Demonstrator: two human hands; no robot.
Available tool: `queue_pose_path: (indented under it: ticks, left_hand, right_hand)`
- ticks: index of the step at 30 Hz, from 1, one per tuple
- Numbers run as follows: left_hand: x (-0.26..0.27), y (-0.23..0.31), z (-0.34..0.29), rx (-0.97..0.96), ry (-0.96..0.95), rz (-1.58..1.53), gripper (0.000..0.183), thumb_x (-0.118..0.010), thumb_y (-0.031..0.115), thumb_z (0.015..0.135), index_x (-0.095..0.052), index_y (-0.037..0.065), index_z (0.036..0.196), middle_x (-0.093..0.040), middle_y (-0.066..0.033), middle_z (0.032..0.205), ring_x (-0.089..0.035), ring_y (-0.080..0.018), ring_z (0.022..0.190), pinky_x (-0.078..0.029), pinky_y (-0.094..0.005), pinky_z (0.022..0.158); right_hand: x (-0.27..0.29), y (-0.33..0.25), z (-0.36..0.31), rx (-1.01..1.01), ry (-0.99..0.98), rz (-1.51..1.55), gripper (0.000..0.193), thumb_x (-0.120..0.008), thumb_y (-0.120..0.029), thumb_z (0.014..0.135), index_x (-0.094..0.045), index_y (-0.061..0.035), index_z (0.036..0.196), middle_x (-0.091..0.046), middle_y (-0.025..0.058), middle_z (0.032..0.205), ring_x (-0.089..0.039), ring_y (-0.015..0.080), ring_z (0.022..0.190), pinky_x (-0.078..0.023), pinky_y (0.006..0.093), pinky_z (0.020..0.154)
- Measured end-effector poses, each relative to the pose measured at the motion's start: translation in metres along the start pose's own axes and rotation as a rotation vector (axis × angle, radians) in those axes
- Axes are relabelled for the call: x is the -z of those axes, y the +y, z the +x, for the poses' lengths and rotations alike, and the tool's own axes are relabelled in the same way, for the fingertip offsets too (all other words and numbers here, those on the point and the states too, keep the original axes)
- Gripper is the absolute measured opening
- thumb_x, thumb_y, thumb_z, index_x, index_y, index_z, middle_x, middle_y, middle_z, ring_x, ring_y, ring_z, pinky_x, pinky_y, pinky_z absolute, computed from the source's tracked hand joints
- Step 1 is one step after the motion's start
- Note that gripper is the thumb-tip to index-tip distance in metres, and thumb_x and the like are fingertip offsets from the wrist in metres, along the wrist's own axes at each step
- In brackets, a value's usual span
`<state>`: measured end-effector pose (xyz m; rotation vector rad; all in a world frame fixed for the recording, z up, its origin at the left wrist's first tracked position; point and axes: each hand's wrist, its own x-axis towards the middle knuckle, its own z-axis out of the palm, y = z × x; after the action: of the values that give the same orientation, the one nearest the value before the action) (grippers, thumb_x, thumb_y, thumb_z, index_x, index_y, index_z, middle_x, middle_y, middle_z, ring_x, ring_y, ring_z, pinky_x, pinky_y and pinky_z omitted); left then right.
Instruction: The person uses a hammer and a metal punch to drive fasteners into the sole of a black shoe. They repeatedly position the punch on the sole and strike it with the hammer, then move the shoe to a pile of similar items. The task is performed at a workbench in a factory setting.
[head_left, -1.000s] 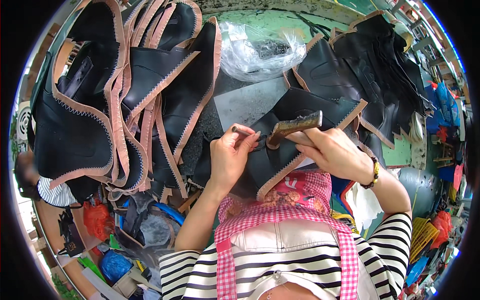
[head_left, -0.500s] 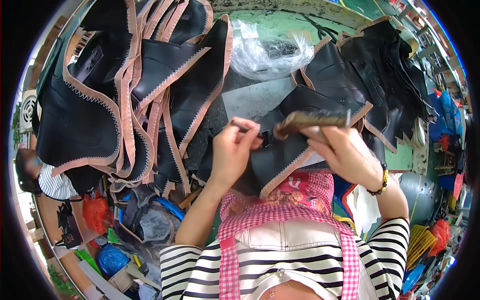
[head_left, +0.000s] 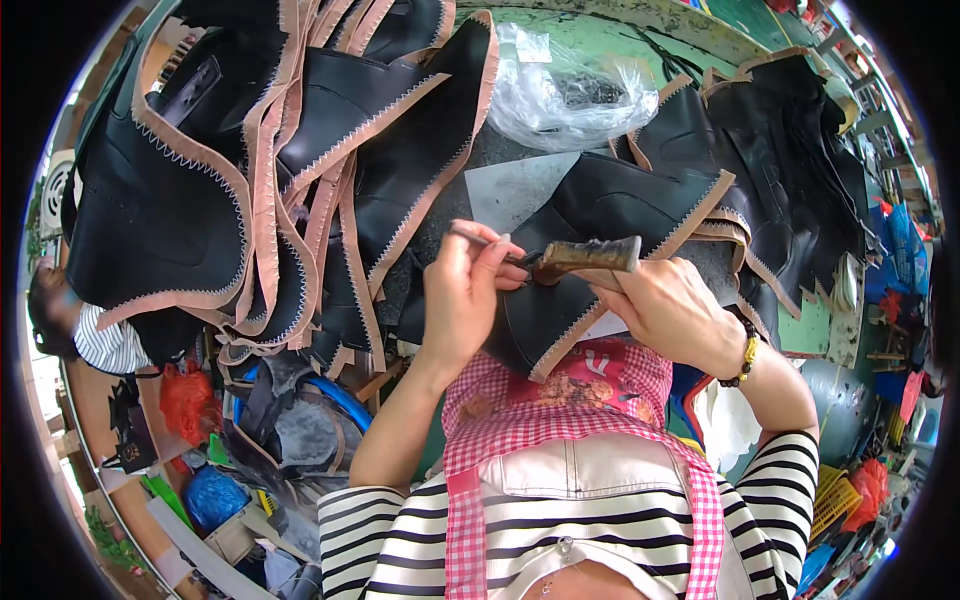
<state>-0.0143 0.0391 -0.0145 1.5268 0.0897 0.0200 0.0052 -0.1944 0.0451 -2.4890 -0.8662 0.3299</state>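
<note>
My left hand [head_left: 462,300] is closed around a thin dark punch [head_left: 470,236], whose tip end is hard to make out beside the hammer. In my right hand [head_left: 685,310] is a hammer with a worn brown head [head_left: 592,258], held low over the work close to my left fingertips. Beneath both hands lies a black leather piece [head_left: 615,205] with a tan edge. Part of it rests on a pale grey sheet [head_left: 500,190], and its lower corner reaches my pink checked apron [head_left: 560,425].
Black leather pieces [head_left: 165,220] with zigzag-stitched pink edges are heaped at left. More black leather [head_left: 770,180] is piled at right. A clear plastic bag [head_left: 570,100] sits at the back of the bench. At far left is another person [head_left: 100,340] in stripes.
The blurred hammer has become sharp, and its head has swung down and left toward my left fingertips. My left hand keeps its grip on the punch. The whole view has shifted slightly.
</note>
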Motion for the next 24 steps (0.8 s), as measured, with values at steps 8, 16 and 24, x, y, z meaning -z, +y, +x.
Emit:
queue_pose_path:
  ticks: [8,16,24]
  left_hand:
    - [0.020,-0.004,-0.019,0.098,0.034,0.099,0.011,-0.058,0.009,0.097,-0.057,-0.001,0.102,-0.068,-0.0107,0.090,-0.068,-0.0129,0.076,-0.056,-0.0240,0.068]
    - [0.015,-0.003,-0.017,0.082,0.044,0.162,0.012,-0.059,0.010,0.096,-0.059,-0.002,0.099,-0.069,-0.0105,0.090,-0.068,-0.0129,0.076,-0.056,-0.0239,0.067]
    - [0.009,0.001,-0.017,0.044,0.072,0.281,0.009,-0.064,0.008,0.093,-0.063,-0.002,0.094,-0.069,-0.0082,0.084,-0.068,-0.0115,0.072,-0.056,-0.0231,0.064]
  right_hand:
    - [0.011,-0.004,0.010,0.029,-0.041,0.035,0.024,-0.058,-0.020,0.094,-0.053,-0.0010,0.107,-0.059,0.0182,0.063,-0.061,0.0378,0.059,-0.047,0.0450,0.054]
    - [0.006,0.002,0.008,0.016,-0.036,0.008,0.024,-0.058,-0.021,0.094,-0.050,-0.0003,0.103,-0.059,0.0181,0.062,-0.060,0.0383,0.058,-0.047,0.0458,0.053]
    - [0.012,0.000,0.008,-0.005,-0.082,0.000,0.025,-0.059,-0.021,0.093,-0.049,0.0006,0.100,-0.058,0.0187,0.062,-0.060,0.0387,0.058,-0.046,0.0458,0.052]
